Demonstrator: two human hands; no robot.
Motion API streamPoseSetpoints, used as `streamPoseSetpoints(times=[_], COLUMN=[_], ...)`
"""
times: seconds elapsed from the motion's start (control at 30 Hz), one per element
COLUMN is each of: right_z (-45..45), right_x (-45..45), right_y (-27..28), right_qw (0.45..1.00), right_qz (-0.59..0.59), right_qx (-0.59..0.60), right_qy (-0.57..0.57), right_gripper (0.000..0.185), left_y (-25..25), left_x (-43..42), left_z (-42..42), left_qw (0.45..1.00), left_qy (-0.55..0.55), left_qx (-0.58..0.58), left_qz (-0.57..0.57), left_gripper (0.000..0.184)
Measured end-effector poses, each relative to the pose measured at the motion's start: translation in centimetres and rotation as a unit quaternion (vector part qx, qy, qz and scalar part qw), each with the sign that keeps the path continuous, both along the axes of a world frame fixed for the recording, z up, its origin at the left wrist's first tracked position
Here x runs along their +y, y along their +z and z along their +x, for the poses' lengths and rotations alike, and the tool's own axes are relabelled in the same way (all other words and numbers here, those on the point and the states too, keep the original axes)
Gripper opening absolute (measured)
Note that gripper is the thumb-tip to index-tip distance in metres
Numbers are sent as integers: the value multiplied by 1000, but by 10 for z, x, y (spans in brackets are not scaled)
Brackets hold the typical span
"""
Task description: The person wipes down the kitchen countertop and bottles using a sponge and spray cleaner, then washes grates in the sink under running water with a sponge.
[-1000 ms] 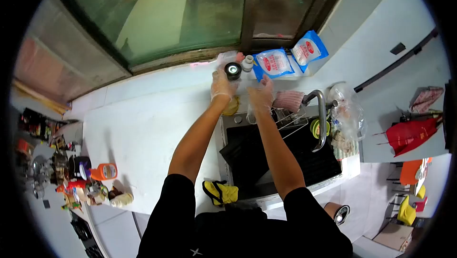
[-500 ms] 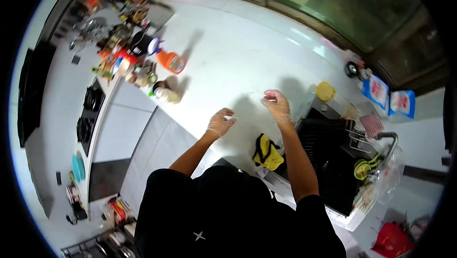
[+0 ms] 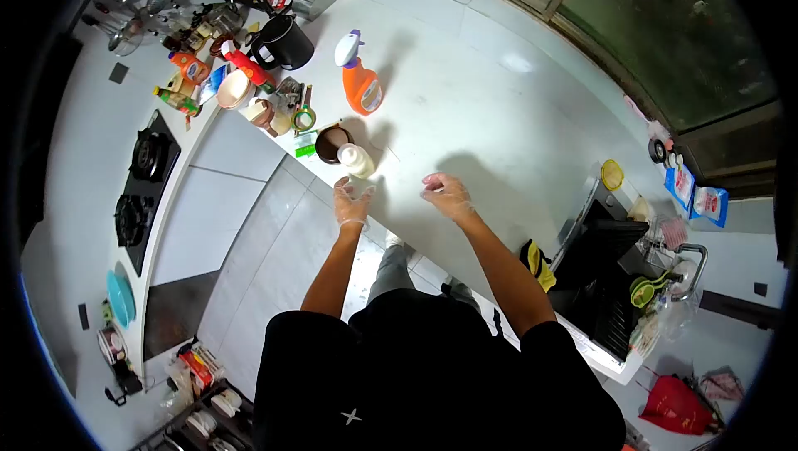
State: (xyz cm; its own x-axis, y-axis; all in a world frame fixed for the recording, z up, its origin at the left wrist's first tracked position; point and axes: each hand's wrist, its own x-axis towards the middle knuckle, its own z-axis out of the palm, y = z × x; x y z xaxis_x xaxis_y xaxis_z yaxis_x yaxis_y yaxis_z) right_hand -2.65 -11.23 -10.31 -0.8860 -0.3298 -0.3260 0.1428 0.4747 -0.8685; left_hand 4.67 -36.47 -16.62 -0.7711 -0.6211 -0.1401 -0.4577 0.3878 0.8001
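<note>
Both hands wear clear plastic gloves. My left hand point(image 3: 352, 203) is at the counter's front edge, thumb and fingers apart, just below a pale, cream-coloured bottle point(image 3: 357, 162); nothing shows in its grip. Over the white counter point(image 3: 499, 135), my right hand point(image 3: 447, 196) has loosely bent fingers with a gap to the thumb and appears to hold nothing. A dark brown round bowl point(image 3: 333, 144) stands beside the bottle. Farther back is an orange spray bottle point(image 3: 362, 88) with a white and purple head.
A black pitcher point(image 3: 285, 42), a red bottle point(image 3: 248, 67) and several jars crowd the left corner. The stove point(image 3: 148, 177) lies farther left. On the right are a black sink point(image 3: 594, 285), a yellow-and-black cloth point(image 3: 538, 265), a yellow lid point(image 3: 612, 174) and blue-white packets point(image 3: 695, 195).
My body and view have turned left toward the bottles. My left hand is now close to the cream bottle; the sink and cloth sit farther right in view.
</note>
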Motion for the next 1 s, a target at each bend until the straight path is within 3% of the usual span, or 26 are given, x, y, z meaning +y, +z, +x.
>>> streamPoseSetpoints(times=[0.1, 0.27, 0.3, 0.4, 0.5, 0.6, 0.7, 0.8, 0.9, 1.0], right_z=[-3, -11, -12, -11, -9, -3, 7, 18, 23, 24], right_x=[-43, -101, -110, -132, -135, -125, -111, -95, -70, -31], right_y=[-6, -35, -35, -9, 5, 17, -7, 2, 10, 37], right_qw=[999, 991, 987, 996, 999, 997, 998, 999, 999, 987], right_qz=[32, 77, 86, 73, 5, -2, -34, -38, -35, -81], right_qx=[15, 108, 134, -12, -17, -58, 8, -10, 19, 61], right_qy=[11, 32, 33, 47, 38, 43, 49, 30, -22, -126], right_gripper=[43, 66, 69, 73, 73, 73, 74, 74, 69, 62], left_y=[-10, 43, 36, 12, 14, 18, 19, 24, 33, 42], left_x=[-15, -20, -23, -27, -22, -19, -14, 1, 19, 61], left_z=[-15, -31, -33, -38, -33, -29, -23, -24, -37, -64], left_qw=[999, 996, 996, 996, 996, 989, 983, 992, 980, 955], left_qy=[-32, -75, -75, -75, -75, -99, -132, -110, -186, -243], left_qx=[34, -35, -27, -25, 38, 102, 123, 53, 68, 162], left_qz=[-8, 37, 35, 39, -24, 24, -16, 16, 15, 49], left_gripper=[74, 70, 69, 68, 57, 57, 59, 67, 66, 56])
